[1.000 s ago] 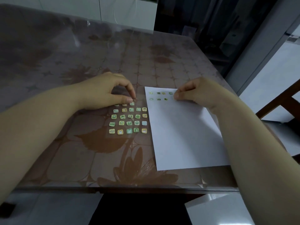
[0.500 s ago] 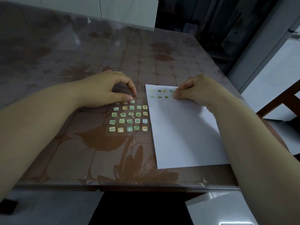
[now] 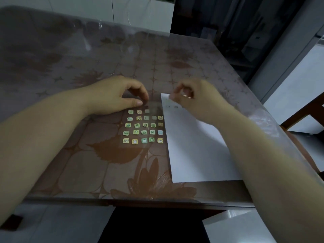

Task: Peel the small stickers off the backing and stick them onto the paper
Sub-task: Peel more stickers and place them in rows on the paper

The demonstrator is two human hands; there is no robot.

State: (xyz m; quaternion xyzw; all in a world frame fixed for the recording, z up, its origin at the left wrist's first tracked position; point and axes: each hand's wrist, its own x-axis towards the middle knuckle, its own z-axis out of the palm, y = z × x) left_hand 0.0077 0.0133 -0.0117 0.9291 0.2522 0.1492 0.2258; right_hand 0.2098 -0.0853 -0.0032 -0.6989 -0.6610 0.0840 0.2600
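Note:
A clear sticker backing (image 3: 143,127) with several small green and yellow stickers lies on the table, just left of a white paper (image 3: 192,146). My left hand (image 3: 114,97) rests at the backing's far edge, thumb and fingertips pinching it there. My right hand (image 3: 198,97) hovers blurred over the paper's far left corner with its fingers curled and nothing visible in them. A few stuck stickers (image 3: 175,106) show faintly on the paper beside that hand; the hand hides the others.
The table (image 3: 87,163) has a brown flower-patterned top under a clear cover; its near edge runs below my forearms. A wooden chair (image 3: 301,116) stands at the right side. A white surface (image 3: 236,225) sits below the table's near right corner.
My right hand has lifted off the paper and moved left towards the backing, with motion blur. The left hand has stayed at the backing's far edge.

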